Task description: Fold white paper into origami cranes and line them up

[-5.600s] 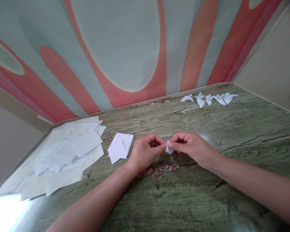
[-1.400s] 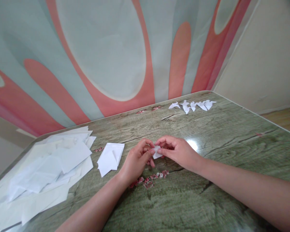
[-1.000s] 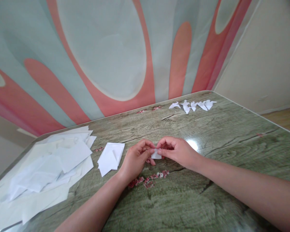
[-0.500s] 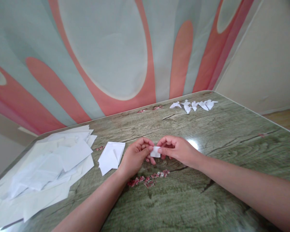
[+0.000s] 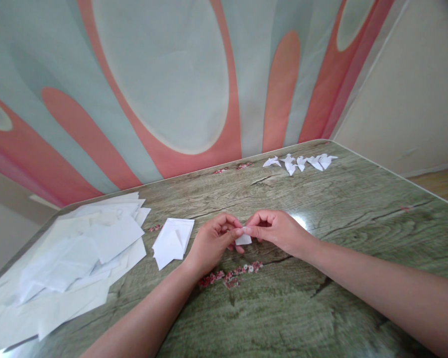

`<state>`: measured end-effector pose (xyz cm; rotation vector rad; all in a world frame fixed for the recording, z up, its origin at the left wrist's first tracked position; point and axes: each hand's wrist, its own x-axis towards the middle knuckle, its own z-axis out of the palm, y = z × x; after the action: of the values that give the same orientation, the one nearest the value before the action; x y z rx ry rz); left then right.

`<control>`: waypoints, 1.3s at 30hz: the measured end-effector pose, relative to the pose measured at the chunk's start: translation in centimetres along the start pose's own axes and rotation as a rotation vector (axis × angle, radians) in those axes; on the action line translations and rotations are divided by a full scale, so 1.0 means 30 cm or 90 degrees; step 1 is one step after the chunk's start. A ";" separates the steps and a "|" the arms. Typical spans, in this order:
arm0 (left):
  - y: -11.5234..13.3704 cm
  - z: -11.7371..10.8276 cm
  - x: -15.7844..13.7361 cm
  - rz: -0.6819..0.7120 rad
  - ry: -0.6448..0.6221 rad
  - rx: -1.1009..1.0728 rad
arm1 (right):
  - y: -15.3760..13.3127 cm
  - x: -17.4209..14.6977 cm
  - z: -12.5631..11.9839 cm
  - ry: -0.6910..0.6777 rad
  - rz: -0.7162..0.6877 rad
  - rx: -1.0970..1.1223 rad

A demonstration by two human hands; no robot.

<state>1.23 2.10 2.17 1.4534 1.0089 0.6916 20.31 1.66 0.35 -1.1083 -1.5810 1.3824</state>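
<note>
A small folded piece of white paper (image 5: 243,240) is pinched between my two hands, just above the table. My left hand (image 5: 217,237) grips it from the left, thumb on top and other fingers curled beneath. From the right, my right hand (image 5: 273,229) pinches its upper edge, with the thumb tip almost meeting the left thumb. Both thumbs cover the paper's top part; only its lower part shows. Left of my left hand lies a small stack of white paper squares (image 5: 170,243).
A large, loose pile of white paper sheets (image 5: 78,258) spreads over the left of the wood-patterned table (image 5: 283,308). Several small folded white paper figures (image 5: 301,163) stand in a row at the back right. A wall with a coral and grey pattern (image 5: 160,74) rises behind the table.
My thumbs have slid together along the paper's upper edge and now hide more of it. The left hand shifted slightly right. The piles and figures stay as they were.
</note>
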 end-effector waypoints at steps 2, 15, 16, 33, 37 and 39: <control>0.001 0.006 -0.004 0.003 0.000 0.018 | 0.005 0.001 -0.001 0.000 -0.003 -0.004; 0.000 0.013 -0.021 0.025 -0.016 0.128 | 0.012 -0.006 0.010 0.012 0.005 0.059; 0.001 0.013 -0.022 0.026 -0.020 0.132 | 0.013 -0.005 0.009 0.008 0.006 0.058; 0.014 0.020 -0.023 0.040 -0.008 0.128 | -0.002 -0.006 0.012 0.025 0.017 -0.014; 0.017 0.023 -0.026 0.046 -0.008 0.150 | -0.008 -0.012 0.017 0.035 0.036 -0.025; 0.018 0.025 -0.027 0.044 -0.010 0.146 | -0.010 -0.015 0.019 0.037 0.038 -0.026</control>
<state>1.63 1.06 2.69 1.6976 1.0565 0.6290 19.90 1.04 0.56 -1.2183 -1.5515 1.3507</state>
